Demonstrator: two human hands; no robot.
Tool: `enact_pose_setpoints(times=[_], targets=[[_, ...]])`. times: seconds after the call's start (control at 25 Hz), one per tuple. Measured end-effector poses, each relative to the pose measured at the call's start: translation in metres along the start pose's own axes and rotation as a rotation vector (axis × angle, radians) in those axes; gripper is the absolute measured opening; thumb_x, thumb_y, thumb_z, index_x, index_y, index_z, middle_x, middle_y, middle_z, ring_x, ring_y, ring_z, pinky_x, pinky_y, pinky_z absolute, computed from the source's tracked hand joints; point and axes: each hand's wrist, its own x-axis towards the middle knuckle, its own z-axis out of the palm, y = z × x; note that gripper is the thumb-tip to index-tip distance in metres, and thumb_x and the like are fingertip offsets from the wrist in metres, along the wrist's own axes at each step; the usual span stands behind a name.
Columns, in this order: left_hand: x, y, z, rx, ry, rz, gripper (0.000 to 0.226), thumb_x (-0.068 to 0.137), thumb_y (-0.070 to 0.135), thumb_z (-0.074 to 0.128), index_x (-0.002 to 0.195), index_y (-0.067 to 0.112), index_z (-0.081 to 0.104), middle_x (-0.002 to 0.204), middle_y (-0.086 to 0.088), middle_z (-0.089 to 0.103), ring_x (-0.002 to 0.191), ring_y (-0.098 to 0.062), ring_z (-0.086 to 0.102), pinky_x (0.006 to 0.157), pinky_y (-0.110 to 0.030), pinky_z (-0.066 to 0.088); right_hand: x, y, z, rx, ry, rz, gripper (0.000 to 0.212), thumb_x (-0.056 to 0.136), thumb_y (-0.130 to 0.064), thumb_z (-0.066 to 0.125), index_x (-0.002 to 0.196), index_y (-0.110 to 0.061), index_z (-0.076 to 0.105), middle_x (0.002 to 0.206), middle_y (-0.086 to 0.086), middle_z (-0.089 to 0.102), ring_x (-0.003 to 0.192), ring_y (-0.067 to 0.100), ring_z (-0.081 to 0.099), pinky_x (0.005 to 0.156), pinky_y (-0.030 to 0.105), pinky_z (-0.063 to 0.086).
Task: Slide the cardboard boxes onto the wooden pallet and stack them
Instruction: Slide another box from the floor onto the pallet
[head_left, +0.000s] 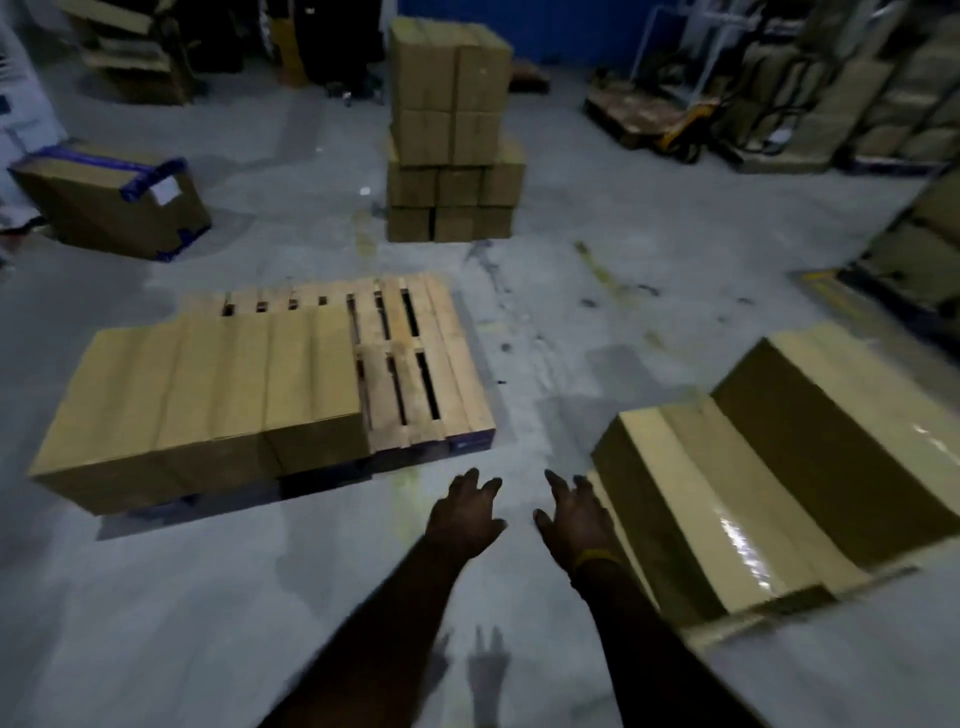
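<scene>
Down on the grey concrete floor (208, 597), both arms reach out ahead, and neither hand has anything in it. Left hand (464, 514) is spread, fingers loose and splayed, hovering above the bare floor just off the near right corner of the wooden pallet (415, 358). Right hand (575, 519) is released too, fingers fanned forward, right up against the near left edge of the low cardboard box (696, 509); whether it touches the cardboard, I cannot tell. A yellow band (595, 558) circles that wrist.

That box sits on the floor to the right, well apart from the pallet, with a taller box (841, 441) butted against its far side. Glossy tape runs along the low box's top.

Over on the pallet, a row of cardboard boxes (202, 395) covers the left and near portion, flush side by side, overhanging the left edge. The right side and far strip show bare slats.

Beyond, a tall stack of boxes (449, 135) stands mid-floor. Far left, a box with blue tape (111, 208) lies tilted.
</scene>
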Motion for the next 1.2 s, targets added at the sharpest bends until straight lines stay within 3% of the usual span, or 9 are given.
enact_pose_setpoints(times=[0.4, 0.92, 1.2], targets=[[0.012, 0.212, 0.006, 0.103, -0.022, 0.303, 0.064, 0.095, 0.036, 0.057, 0.151, 0.023, 0.031, 0.159, -0.01, 0.022, 0.146, -0.03, 0.022, 0.111, -0.044, 0.033, -0.075, 0.17, -0.104, 0.133, 0.18, 0.326, 0.066, 0.096, -0.042, 0.053, 0.154, -0.031, 0.023, 0.159, 0.012, 0.02, 0.14, 0.033, 0.033, 0.116, 0.047, 0.028], [0.188, 0.442, 0.024, 0.14, 0.001, 0.477, 0.068, 0.092, 0.043, 0.061, 0.15, 0.026, 0.029, 0.154, -0.01, 0.026, 0.141, -0.031, 0.03, 0.104, -0.045, 0.042, 0.041, 0.337, -0.232, 0.095, 0.297, 0.46, 0.064, 0.097, -0.041, 0.052, 0.153, -0.032, 0.023, 0.161, 0.012, 0.016, 0.147, 0.032, 0.021, 0.119, 0.052, 0.018], [0.255, 0.522, 0.056, 0.126, 0.001, 0.474, 0.064, 0.093, 0.042, 0.056, 0.15, 0.028, 0.03, 0.153, -0.008, 0.027, 0.14, -0.028, 0.03, 0.103, -0.042, 0.042, 0.093, 0.414, -0.268, 0.039, 0.285, 0.553, 0.065, 0.096, -0.042, 0.053, 0.153, -0.03, 0.024, 0.158, 0.012, 0.023, 0.142, 0.033, 0.028, 0.117, 0.053, 0.025]])
